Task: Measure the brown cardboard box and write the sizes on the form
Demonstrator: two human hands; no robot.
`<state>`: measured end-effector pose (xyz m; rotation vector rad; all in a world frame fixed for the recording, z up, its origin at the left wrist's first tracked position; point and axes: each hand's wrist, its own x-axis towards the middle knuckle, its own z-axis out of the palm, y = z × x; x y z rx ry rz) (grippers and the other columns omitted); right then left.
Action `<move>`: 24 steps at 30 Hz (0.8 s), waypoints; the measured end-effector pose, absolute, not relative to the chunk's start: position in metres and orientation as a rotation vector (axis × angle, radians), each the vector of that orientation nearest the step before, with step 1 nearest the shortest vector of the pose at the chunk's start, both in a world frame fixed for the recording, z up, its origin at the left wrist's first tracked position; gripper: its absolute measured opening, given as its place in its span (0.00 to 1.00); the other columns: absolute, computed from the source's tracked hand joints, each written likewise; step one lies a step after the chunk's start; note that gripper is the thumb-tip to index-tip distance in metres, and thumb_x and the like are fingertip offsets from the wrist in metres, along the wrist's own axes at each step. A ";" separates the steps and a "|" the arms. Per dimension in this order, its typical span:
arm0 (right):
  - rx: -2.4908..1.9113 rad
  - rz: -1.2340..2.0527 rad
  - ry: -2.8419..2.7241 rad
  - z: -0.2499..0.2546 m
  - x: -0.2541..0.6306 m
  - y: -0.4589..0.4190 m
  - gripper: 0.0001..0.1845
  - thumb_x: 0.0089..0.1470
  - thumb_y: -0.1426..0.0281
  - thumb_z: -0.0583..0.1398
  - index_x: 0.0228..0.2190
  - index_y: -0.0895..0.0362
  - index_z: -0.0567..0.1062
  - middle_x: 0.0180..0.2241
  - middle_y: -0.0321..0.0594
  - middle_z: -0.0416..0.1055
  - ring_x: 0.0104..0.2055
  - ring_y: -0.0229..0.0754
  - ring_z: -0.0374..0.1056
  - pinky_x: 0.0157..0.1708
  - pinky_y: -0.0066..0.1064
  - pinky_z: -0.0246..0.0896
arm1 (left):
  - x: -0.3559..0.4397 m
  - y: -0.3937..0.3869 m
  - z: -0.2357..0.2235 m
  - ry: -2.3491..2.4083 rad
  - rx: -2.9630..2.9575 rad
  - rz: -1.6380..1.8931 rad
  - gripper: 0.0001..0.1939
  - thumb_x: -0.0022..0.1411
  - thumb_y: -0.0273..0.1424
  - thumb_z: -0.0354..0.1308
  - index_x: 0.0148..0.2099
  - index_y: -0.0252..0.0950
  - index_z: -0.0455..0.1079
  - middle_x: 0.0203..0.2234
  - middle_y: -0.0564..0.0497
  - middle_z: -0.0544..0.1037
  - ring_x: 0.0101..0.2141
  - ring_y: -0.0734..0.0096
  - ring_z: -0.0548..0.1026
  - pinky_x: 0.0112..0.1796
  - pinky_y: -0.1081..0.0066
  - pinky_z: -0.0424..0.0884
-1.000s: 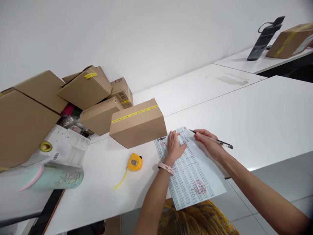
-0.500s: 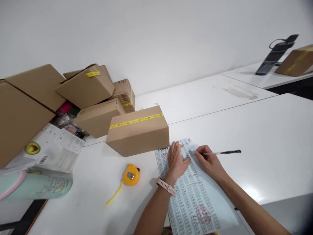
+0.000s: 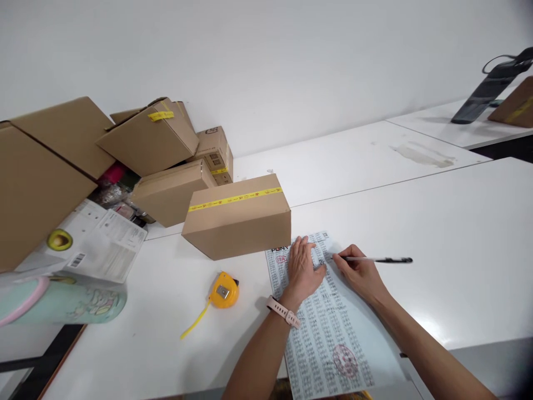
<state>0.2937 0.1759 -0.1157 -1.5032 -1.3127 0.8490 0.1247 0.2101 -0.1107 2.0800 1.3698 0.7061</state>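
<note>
My left hand [image 3: 305, 268], with a pink band at its wrist, lies flat with fingers stretched out on a printed sheet of paper [image 3: 328, 339]. Rows of small dark print and red stamps cover much of that sheet. A pen [image 3: 381, 260] is pinched in my right hand [image 3: 358, 272], its tip close to the paper just right of my left thumb. Beyond the sheet's top left corner sits a taped cardboard box [image 3: 241, 225], partly covering the printed heading. A yellow tape measure [image 3: 225, 290] rests left of my hands with a short length of blade pulled out.
More cardboard boxes [image 3: 150, 139] are heaped at the left by the wall. A mint-green bottle [image 3: 95, 303] lies near a white package [image 3: 112, 239] with an avocado picture. At the far right stand a dark bottle [image 3: 483, 94] and another box [image 3: 514, 105].
The view has shifted slightly, so the surroundings sit a little differently. Both hands stay in almost the same place on the paper, and the pen is still gripped.
</note>
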 end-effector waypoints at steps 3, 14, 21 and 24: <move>-1.549 0.813 -1.373 -0.115 0.294 0.177 0.21 0.59 0.51 0.60 0.25 0.52 0.63 0.19 0.29 0.54 0.21 0.35 0.50 0.21 0.30 0.46 | 0.124 0.211 -0.111 1.365 2.079 0.698 0.26 0.58 0.24 0.63 0.57 0.37 0.62 0.67 0.40 0.62 0.71 0.50 0.52 0.68 0.47 0.54; -1.542 0.797 -1.371 -0.114 0.296 0.177 0.20 0.60 0.52 0.60 0.26 0.53 0.64 0.21 0.30 0.56 0.22 0.35 0.51 0.21 0.29 0.47 | 0.124 0.212 -0.108 1.357 2.073 0.683 0.25 0.58 0.25 0.64 0.57 0.37 0.63 0.68 0.40 0.63 0.71 0.51 0.51 0.68 0.47 0.54; -1.472 0.870 -1.272 -0.113 0.293 0.177 0.21 0.58 0.49 0.62 0.29 0.53 0.69 0.24 0.33 0.63 0.25 0.37 0.58 0.24 0.30 0.54 | 0.123 0.213 -0.106 1.354 2.053 0.685 0.26 0.57 0.25 0.64 0.57 0.38 0.63 0.67 0.40 0.63 0.71 0.51 0.52 0.68 0.46 0.54; -1.515 0.849 -1.300 -0.114 0.295 0.177 0.22 0.58 0.50 0.62 0.25 0.53 0.66 0.20 0.30 0.56 0.22 0.35 0.51 0.21 0.30 0.47 | 0.122 0.213 -0.104 1.347 2.049 0.679 0.25 0.58 0.25 0.64 0.57 0.37 0.64 0.68 0.40 0.63 0.71 0.51 0.52 0.68 0.47 0.54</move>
